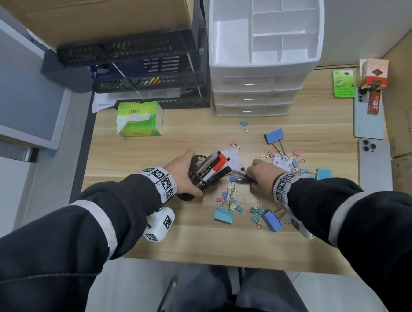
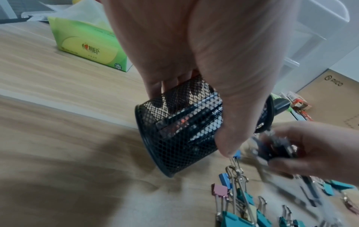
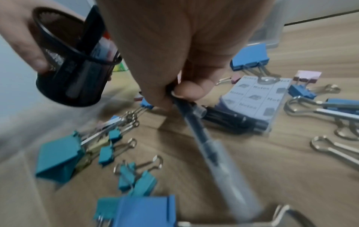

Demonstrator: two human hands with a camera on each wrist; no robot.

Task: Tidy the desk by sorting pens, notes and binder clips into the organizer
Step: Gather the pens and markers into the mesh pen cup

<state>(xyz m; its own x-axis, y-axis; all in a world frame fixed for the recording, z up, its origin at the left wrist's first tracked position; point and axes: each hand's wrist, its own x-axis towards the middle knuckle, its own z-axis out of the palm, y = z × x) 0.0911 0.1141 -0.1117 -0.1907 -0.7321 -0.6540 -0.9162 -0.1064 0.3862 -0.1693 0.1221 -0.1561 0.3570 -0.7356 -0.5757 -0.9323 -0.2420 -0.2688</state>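
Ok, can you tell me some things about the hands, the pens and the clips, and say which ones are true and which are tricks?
1. The left hand holds the black mesh pen cup tilted over. True.
2. The right hand is empty. False: it pinches a clear pen.
3. The binder clips are already in the white organizer. False: they lie scattered on the desk, and the compartments in view look empty.
4. A notes pad lies on the desk among the clips. True.
5. The tissue box is red. False: it is green.

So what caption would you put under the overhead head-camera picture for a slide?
Left hand tilts a mesh pen cup while right hand picks up a pen among scattered binder clips.
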